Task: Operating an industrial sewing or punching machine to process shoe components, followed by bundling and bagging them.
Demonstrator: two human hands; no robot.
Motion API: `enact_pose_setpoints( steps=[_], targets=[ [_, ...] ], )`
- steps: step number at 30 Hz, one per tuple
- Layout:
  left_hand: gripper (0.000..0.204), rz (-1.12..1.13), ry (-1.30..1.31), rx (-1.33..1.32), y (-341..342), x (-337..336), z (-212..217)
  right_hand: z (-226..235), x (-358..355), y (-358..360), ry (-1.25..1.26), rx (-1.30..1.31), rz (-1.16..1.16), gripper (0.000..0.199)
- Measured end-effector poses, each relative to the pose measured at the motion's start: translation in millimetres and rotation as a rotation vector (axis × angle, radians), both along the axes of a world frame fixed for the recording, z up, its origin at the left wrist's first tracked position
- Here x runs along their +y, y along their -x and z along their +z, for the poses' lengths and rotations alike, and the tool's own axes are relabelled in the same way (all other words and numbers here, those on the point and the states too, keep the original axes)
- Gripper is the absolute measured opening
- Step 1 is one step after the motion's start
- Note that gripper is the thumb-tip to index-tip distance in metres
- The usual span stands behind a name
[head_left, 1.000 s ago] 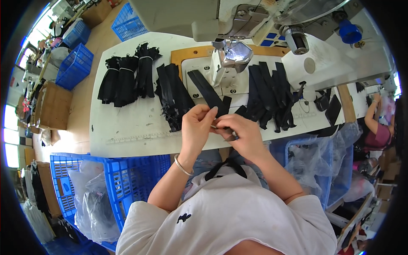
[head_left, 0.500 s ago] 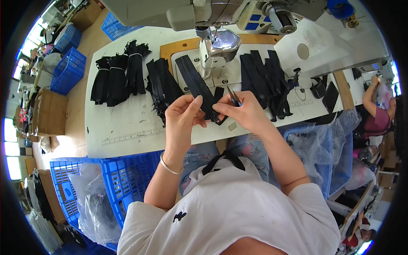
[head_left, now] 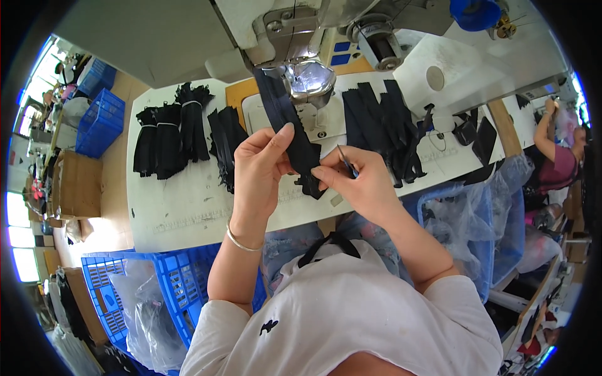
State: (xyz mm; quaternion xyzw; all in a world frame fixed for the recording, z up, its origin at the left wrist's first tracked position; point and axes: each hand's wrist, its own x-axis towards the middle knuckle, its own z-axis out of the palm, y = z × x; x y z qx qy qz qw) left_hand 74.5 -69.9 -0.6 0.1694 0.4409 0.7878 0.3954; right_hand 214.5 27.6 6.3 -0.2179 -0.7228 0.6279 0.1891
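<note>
A black zipper (head_left: 282,113) is held up over the table, its far end in front of the sewing machine's head. My left hand (head_left: 263,164) pinches its left edge between thumb and fingers. At the near end, my right hand (head_left: 357,182) grips the zipper with thumb and forefinger. Pointed thread snips (head_left: 347,164) are tucked in that same hand, tips up. Loose black zippers (head_left: 224,141) lie to the left of my left hand. Another spread of black zippers (head_left: 382,128) is to the right of my right hand.
Tied bundles of black zippers (head_left: 157,144) lie on the white table (head_left: 179,207) at far left. A sewing machine (head_left: 310,81) stands ahead. Blue crates (head_left: 179,282) and a plastic-lined blue bin (head_left: 467,232) flank my lap. Another person (head_left: 555,156) is at far right.
The view has shifted, so the machine looms larger and lower. The zipper's far end now overlaps the machine's head. Both hands keep hold of it, and the snips stay in the right.
</note>
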Motion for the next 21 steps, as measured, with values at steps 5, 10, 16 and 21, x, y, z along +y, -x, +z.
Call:
enact_pose_setpoints(
  steps=[5,10,16,21],
  targets=[
    [0.025,-0.017,0.046,0.058,8.7,8.7,10.2,0.8,-1.1,4.3,0.004,0.053,-0.023,0.016],
    [0.026,0.019,0.091,0.078,13.2,18.0,18.0,2.4,-0.4,11.3,0.023,0.118,-0.033,0.016],
    [0.025,0.028,0.103,0.132,18.9,25.0,18.0,4.4,3.8,17.3,0.016,0.138,-0.054,0.015],
    [0.024,0.093,0.14,0.185,17.7,24.5,18.2,6.1,0.5,20.4,0.079,0.143,-0.075,0.014]
  ],
)
